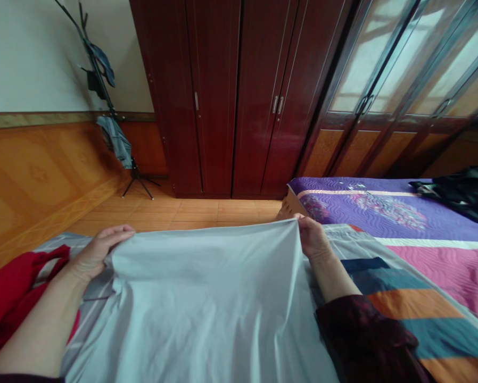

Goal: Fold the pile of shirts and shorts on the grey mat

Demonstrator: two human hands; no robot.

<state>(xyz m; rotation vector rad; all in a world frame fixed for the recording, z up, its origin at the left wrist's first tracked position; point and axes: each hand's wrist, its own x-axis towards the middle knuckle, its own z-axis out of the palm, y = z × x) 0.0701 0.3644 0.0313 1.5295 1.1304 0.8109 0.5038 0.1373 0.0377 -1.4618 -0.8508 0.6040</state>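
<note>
The right hand (313, 238) has the top corner of a pale grey cloth (207, 303) pinched between its fingers, lifting it into a peak. The left hand (101, 251) lies curled over the cloth's other end, and from here I cannot tell whether it is actually gripping. Between them the cloth sags in a loose drape over a striped sheet (99, 290). It looks light, soft and a bit slippery, the kind that slumps wherever it is let go, so its corners and top edge seem the best places to hold. A red cloth (15, 303) lies by the left arm, a patchwork quilt (442, 287) lies beside the right arm's dark sleeve (362, 340), and a tall wardrobe (207, 96) stands beyond
</note>
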